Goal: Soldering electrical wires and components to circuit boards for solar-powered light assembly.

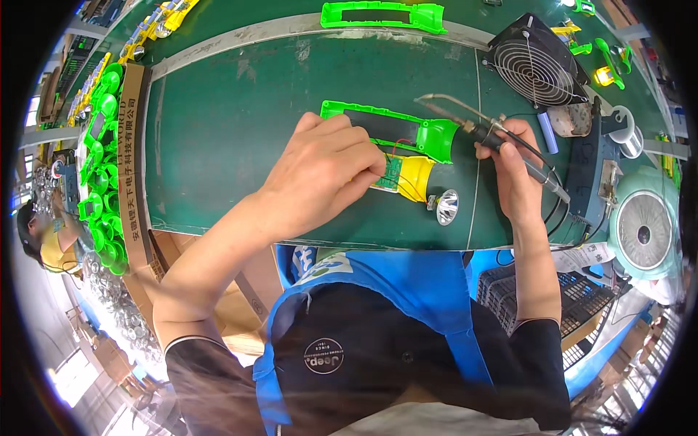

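Note:
My left hand (323,171) is closed in a pinch over the left part of a yellow plastic lamp body (416,178); what the fingertips grip is hidden. A small green circuit board (392,173) with thin wires shows beside those fingertips. Just beyond lies a green plastic housing frame (436,139) with a long opening. A silvery cup-shaped reflector (447,208) sits at the yellow body's right end. In my right hand (518,182) is a soldering iron (543,176), its thin curved metal tube and tip pointing left above the green frame.
Another green frame (385,16) lies on the far ledge. A black fan (534,65) with a wire guard stands far right, near a blue cylinder (547,133), a solder spool (630,132) and a pale round fan (643,227). Green parts (102,167) fill a carton (131,160) at left.

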Motion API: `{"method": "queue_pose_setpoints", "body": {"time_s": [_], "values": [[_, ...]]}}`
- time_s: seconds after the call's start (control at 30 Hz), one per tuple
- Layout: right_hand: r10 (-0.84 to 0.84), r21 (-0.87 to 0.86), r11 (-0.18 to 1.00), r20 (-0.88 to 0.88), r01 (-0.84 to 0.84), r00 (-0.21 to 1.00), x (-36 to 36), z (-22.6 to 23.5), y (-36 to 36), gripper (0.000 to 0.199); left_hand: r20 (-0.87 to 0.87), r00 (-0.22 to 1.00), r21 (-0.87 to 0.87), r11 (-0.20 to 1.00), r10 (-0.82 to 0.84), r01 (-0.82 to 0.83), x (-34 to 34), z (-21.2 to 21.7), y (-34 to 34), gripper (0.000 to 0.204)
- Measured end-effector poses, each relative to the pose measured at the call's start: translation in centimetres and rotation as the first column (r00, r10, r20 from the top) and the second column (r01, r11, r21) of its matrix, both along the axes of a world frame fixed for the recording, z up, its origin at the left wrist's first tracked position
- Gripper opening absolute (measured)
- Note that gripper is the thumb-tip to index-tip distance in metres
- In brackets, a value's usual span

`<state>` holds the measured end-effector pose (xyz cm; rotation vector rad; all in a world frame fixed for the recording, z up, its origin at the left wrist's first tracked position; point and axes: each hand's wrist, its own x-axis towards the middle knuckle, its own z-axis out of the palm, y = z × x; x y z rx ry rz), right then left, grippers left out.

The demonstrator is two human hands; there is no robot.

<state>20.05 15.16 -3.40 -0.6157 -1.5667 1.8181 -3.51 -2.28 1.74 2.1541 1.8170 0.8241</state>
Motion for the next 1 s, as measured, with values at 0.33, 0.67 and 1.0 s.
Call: {"method": "queue_pose_setpoints", "body": {"time_s": [0.33, 0.67, 1.0], "values": [[0.339, -0.226, 0.928, 0.182, -0.296, 0.923, -0.9, 2.0, 1.3, 0.024, -0.125, 0.992, -0.152, 0.988, 0.018, -0.037, 0.9, 0.3, 0.8, 0.016], [0.347, -0.145, 0.936, 0.255, -0.32, 0.902, -0.5, 2.2, 0.5, 0.018, -0.137, 0.99, -0.137, 0.989, 0.044, -0.063, 1.3, 0.2, 0.6, 0.016], [0.213, -0.131, 0.974, 0.221, -0.187, 0.952, 0.4, 1.9, -0.3, 0.033, -0.204, 0.977, -0.116, 0.989, 0.064, -0.089, 1.7, -0.3, 0.2, 0.017]]}}
